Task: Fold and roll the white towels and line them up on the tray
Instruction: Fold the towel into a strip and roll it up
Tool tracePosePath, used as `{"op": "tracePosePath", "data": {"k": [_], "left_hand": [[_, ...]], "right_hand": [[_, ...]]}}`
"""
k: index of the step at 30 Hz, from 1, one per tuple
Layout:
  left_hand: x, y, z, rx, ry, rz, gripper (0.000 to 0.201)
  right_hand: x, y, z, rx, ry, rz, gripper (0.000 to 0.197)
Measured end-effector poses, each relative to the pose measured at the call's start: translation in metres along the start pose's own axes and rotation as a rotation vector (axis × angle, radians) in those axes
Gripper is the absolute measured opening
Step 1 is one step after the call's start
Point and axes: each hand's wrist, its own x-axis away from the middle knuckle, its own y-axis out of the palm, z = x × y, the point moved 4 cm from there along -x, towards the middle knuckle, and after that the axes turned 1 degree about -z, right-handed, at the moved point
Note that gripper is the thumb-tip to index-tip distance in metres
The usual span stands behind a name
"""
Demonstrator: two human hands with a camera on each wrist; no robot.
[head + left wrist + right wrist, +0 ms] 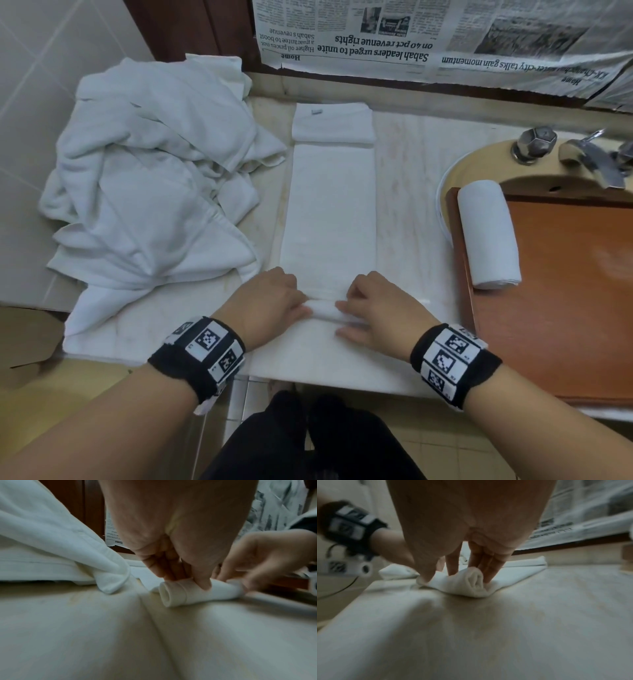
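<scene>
A white towel (330,205) lies folded into a long strip on the counter, running away from me. Its near end is rolled into a small tight roll (323,310) (178,595) (471,584). My left hand (274,301) (180,574) grips the roll's left part, thumb in front and fingers behind. My right hand (373,308) (464,568) grips the right part the same way. One finished rolled towel (488,233) lies at the left edge of the brown wooden tray (565,291). A heap of loose white towels (154,192) sits to the left.
The tray rests over a tan sink (479,164) with a metal tap (589,161) at the right. Newspaper (428,37) covers the wall behind. A small folded white cloth (332,123) lies at the strip's far end. The counter's front edge (342,377) is just behind my wrists.
</scene>
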Motion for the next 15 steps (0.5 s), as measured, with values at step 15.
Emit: {"op": "tracePosePath", "data": {"k": [15], "left_hand": [[-0.007, -0.008, -0.002, -0.058, 0.004, 0.241, 0.035]], "right_hand": [[-0.017, -0.011, 0.016, 0.018, 0.118, 0.058, 0.009]]}}
